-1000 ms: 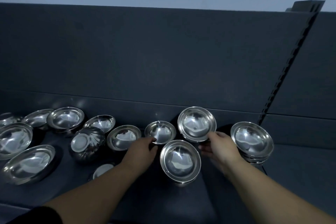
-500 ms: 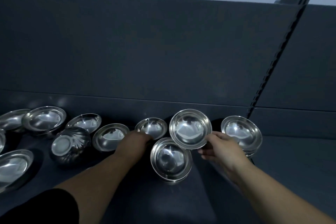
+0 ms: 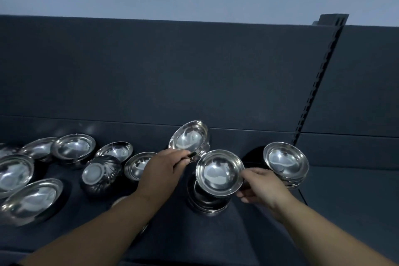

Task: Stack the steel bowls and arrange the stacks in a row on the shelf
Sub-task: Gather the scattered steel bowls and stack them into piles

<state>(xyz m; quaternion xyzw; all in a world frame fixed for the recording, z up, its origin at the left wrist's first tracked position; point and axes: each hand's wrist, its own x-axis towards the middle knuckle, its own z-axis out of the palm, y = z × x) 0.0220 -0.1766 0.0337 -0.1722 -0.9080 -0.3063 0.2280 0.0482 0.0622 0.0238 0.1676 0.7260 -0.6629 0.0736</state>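
Note:
My left hand (image 3: 163,169) pinches the near rim of a steel bowl (image 3: 189,137) and holds it tilted above the dark shelf (image 3: 323,196). My right hand (image 3: 260,185) grips the right rim of another steel bowl (image 3: 219,173), which hangs just over a stack of bowls (image 3: 207,202); the held bowl hides most of that stack. A second stack of bowls (image 3: 286,161) stands on the shelf to the right.
Several loose steel bowls lie on the left of the shelf, among them an overturned bowl (image 3: 101,174), a bowl (image 3: 139,163) behind my left wrist and a large one (image 3: 32,197) near the front edge. A slotted upright (image 3: 313,86) rises at the back right.
My left hand has closed on the small bowl and lifted it, tilted, off the shelf. My right hand has carried its bowl forward to just over the near stack.

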